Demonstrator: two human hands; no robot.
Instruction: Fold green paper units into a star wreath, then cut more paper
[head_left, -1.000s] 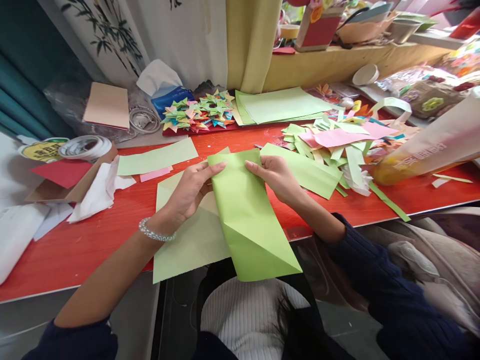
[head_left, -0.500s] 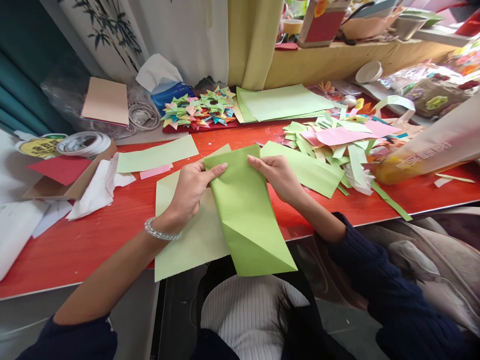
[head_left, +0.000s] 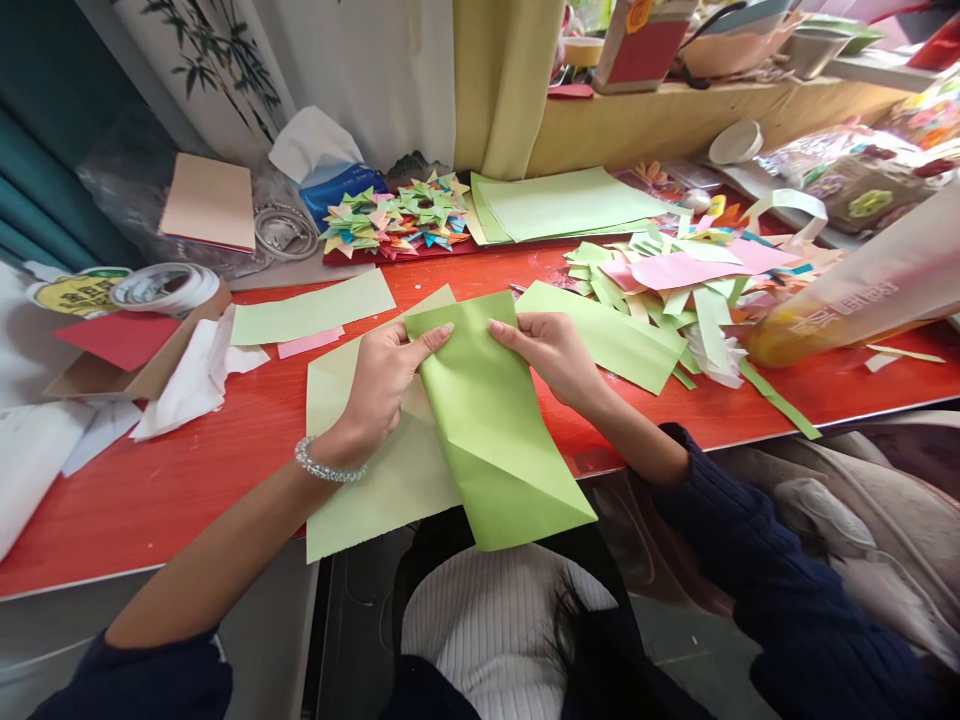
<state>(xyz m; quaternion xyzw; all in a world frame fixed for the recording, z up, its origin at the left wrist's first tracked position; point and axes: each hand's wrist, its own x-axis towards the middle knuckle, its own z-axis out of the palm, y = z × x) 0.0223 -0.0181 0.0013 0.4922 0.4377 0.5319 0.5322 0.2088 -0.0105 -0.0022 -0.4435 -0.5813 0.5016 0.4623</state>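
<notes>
A bare stretch of glossy red wooden desk (head_left: 176, 480) is lying open left of the left forearm, a crumpled white tissue (head_left: 184, 385) and a brown cardboard tray (head_left: 142, 375) bounding it on the far left. Loose green and pink paper strips (head_left: 667, 290) are blocking the right side. Behind, colourful folded-paper stars (head_left: 397, 215) and a pale green paper stack (head_left: 570, 205) are standing in the way.

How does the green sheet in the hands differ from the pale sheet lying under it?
The green sheet is brighter; the pale sheet is duller. The green sheet is folded and held up; the pale sheet lies partly on the table. Both reach past the table's edge.
</notes>
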